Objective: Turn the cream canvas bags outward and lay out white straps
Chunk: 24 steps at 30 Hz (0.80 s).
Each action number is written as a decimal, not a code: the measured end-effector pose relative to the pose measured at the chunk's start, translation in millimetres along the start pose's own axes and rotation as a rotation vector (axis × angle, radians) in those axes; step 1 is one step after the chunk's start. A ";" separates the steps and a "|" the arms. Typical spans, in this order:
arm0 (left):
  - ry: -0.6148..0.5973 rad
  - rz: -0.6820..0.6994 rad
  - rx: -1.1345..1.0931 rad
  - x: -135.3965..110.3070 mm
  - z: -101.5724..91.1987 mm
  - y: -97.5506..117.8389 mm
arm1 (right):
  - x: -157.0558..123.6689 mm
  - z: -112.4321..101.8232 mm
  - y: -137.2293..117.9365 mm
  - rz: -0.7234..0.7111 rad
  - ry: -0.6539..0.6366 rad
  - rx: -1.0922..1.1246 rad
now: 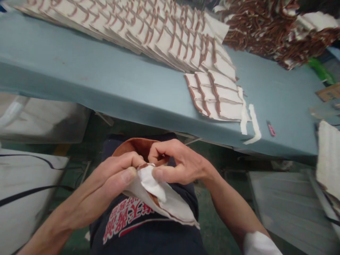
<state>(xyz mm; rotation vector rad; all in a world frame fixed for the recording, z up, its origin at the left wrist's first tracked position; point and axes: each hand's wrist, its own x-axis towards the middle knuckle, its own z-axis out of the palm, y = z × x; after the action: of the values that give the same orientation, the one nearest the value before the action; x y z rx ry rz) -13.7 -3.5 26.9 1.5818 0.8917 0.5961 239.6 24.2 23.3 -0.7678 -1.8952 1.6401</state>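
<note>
A brown leather piece with an off-white backing (175, 207) is bent into a curve above my lap. My left hand (117, 173) pinches its upper edge between thumb and fingers. On the other side of that edge, my right hand (177, 161) is closed, its thumb pressing a short white strip (150, 182) against the piece. The strip's loose end hangs down over the backing. The two hands nearly touch at the edge, and the fingertips partly hide the spot they grip.
Across the blue-covered table (106, 85) lie overlapping rows of white pieces with brown edges (148, 32). A smaller group (216, 95) sits nearer, beside white strips (254, 124) and a small pink tool (271, 128). Brown bundles (260, 28) are heaped at the back right.
</note>
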 end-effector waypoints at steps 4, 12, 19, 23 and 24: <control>0.035 0.066 0.121 8.1 -1.6 10.8 | 6.2 -5.5 -12.4 0.009 -0.047 -0.214; 0.169 0.139 0.311 12.1 -8.5 17.0 | 13.8 -5.0 -23.8 0.050 -0.036 -0.294; 0.274 0.254 0.419 11.0 -5.2 21.6 | 19.3 -3.1 -24.5 0.059 -0.019 -0.318; 0.287 0.299 0.484 1.0 -3.1 11.5 | 19.8 3.2 -17.6 0.080 0.020 -0.153; 0.284 0.302 0.501 -1.8 -2.6 7.7 | 19.6 5.5 -15.5 0.088 0.031 -0.082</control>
<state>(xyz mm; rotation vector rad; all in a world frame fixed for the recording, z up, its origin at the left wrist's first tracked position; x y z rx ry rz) -15.1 -3.8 35.1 2.1439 1.0779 0.8733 220.5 32.5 38.3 -0.9169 -1.9421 1.6012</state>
